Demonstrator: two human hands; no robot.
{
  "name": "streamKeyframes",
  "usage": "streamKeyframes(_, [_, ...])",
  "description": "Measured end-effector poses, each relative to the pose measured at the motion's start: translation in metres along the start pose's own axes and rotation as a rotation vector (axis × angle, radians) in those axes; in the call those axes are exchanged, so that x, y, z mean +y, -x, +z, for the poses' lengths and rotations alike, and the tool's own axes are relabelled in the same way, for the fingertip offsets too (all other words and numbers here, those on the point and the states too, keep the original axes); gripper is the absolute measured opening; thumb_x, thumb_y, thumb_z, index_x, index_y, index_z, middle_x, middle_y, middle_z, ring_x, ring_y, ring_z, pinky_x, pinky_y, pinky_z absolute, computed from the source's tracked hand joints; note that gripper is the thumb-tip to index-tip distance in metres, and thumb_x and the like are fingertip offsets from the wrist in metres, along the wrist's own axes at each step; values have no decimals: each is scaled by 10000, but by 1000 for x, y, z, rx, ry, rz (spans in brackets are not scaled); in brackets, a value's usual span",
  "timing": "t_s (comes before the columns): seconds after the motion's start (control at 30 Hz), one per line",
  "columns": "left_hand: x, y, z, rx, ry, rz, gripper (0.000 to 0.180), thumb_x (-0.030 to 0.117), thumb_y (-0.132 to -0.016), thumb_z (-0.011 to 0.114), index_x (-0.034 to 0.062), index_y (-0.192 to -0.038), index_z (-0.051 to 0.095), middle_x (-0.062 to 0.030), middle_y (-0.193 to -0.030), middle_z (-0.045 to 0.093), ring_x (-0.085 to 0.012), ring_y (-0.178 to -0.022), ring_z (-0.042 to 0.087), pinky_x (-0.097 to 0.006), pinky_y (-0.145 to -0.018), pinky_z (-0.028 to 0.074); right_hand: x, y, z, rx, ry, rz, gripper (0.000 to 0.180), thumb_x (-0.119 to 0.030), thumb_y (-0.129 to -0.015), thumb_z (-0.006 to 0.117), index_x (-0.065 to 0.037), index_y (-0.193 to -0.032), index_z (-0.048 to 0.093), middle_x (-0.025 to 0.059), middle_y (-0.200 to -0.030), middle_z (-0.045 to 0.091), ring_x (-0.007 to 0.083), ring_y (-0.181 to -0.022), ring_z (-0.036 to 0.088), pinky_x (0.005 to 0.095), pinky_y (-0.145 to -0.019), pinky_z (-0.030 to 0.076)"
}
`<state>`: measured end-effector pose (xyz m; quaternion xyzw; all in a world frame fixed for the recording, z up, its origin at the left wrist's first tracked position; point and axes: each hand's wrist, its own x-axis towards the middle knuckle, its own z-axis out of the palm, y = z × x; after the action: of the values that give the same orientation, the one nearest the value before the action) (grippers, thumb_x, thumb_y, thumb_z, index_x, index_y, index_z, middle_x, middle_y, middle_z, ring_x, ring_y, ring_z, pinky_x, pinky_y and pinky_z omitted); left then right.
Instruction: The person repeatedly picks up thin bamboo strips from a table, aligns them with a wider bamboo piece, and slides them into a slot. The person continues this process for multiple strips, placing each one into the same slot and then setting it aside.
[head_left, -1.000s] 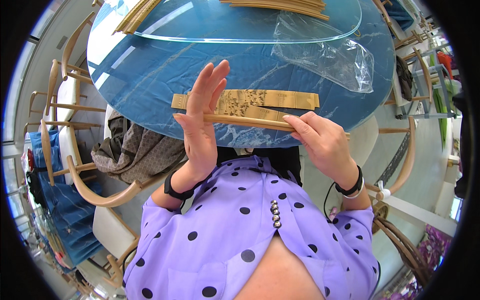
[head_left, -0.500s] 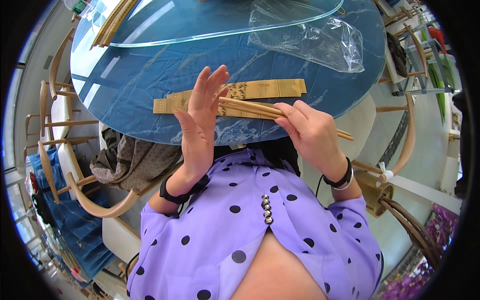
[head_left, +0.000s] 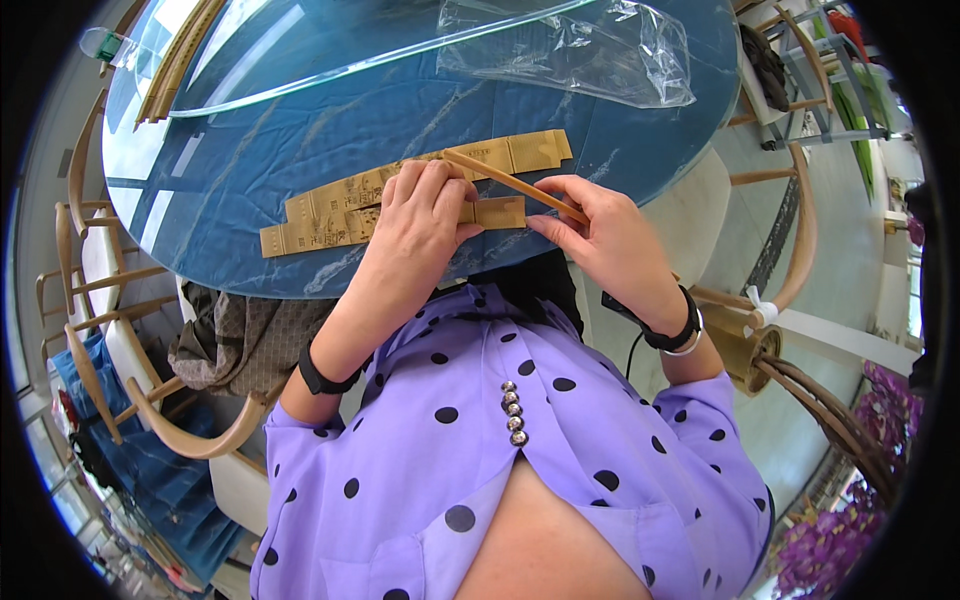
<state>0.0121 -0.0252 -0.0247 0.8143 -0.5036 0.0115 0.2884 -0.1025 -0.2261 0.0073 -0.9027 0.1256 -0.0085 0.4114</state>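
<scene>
My right hand (head_left: 610,240) pinches wooden chopsticks (head_left: 515,184) between thumb and fingers, their far ends slanting up to the left; how many lie together is hard to make out. Two flat, printed gold cardboard strips lie one behind the other on the blue table. The near strip (head_left: 310,236) passes under my left hand (head_left: 415,205), which is palm down with bent fingers closed at its edge. Behind the knuckles runs the far strip (head_left: 535,151). My left fingertips are partly hidden.
A clear glass turntable (head_left: 330,78) covers the far part of the round table (head_left: 230,230). A crumpled clear plastic bag (head_left: 610,60) lies at back right, and a bundle of long gold strips (head_left: 180,60) at back left. Wooden chairs (head_left: 200,440) surround the table, one with a patterned bag (head_left: 245,345).
My left hand, earlier raised with fingers spread, has turned palm down and closed at the near strip. The chopsticks now slant up more steeply. The whole view has shifted slightly.
</scene>
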Motion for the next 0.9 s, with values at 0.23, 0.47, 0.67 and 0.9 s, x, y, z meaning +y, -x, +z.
streamKeyframes(0.23, [-6, 4, 1, -3, 53, -6, 377, 167, -844, 751, 43, -1152, 570, -117, -1145, 552, -350, -1156, 509, -485, -1011, 405, -7, -10, 6, -68, -23, -20, 208, -153, -894, 736, 43, -953, 699, 129, -809, 653, 261, -656, 582, 373, -614, 442])
streamKeyframes(0.47, [9, -2, -2, 140, -27, 219, 581, 332, -813, 766, 12, -1236, 530, -127, -1044, 550, -321, -1013, 566, -455, -936, 442, -13, -11, 3, -160, -475, 95, 221, -168, -945, 728, 44, -1006, 714, -29, -721, 568, 58, -623, 447, 266, -553, 367])
streamKeyframes(0.67, [-1, 2, -5, 52, 30, 218, 582, 411, -818, 737, 12, -1197, 546, -117, -986, 532, -297, -901, 588, -401, -795, 491, -16, -11, -5, -306, -664, 159, 241, -157, -927, 763, 50, -1042, 720, -28, -812, 649, 26, -700, 516, 204, -624, 424])
streamKeyframes(0.9, [0, 6, -7, 6, 51, 297, 559, 428, -818, 718, 21, -1165, 557, -92, -961, 523, -259, -871, 577, -370, -766, 475, -9, -13, -4, -470, -831, 176, 188, -101, -897, 776, 47, -1003, 728, 0, -849, 690, 36, -771, 591, 200, -699, 466])
